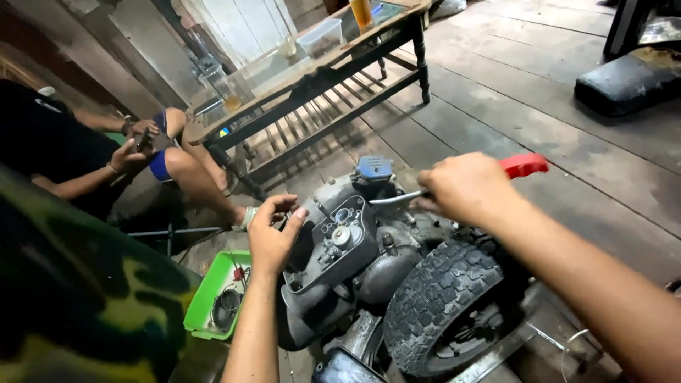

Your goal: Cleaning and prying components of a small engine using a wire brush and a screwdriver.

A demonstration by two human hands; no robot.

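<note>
Floorboards (pixel 539 120) of worn grey wood run under everything. On them stands a long wooden surface (pixel 312 81) with a slatted lower shelf, carrying a clear plastic box (pixel 323 37) and a glass (pixel 232 96). Beside it, at the left, another person (pixel 85 159) sits low, both of their hands around a small dark object.

Nearer the camera lies a grey engine (pixel 347 248), tipped on its side, with a knobbly black tyre (pixel 443 305) just right of it and a blue cap (pixel 374 168) at its top. A green tray (pixel 213 291) of small parts sits on the floor just left of the engine.

The person's right hand (pixel 468 188) is closed around a red-handled screwdriver (pixel 521 165), whose metal shaft points left towards the engine's top, near the blue cap. The left hand (pixel 273 234) is half open, fingers (pixel 287 213) curled and resting against the left edge of the engine cover, holding nothing that shows.
</note>
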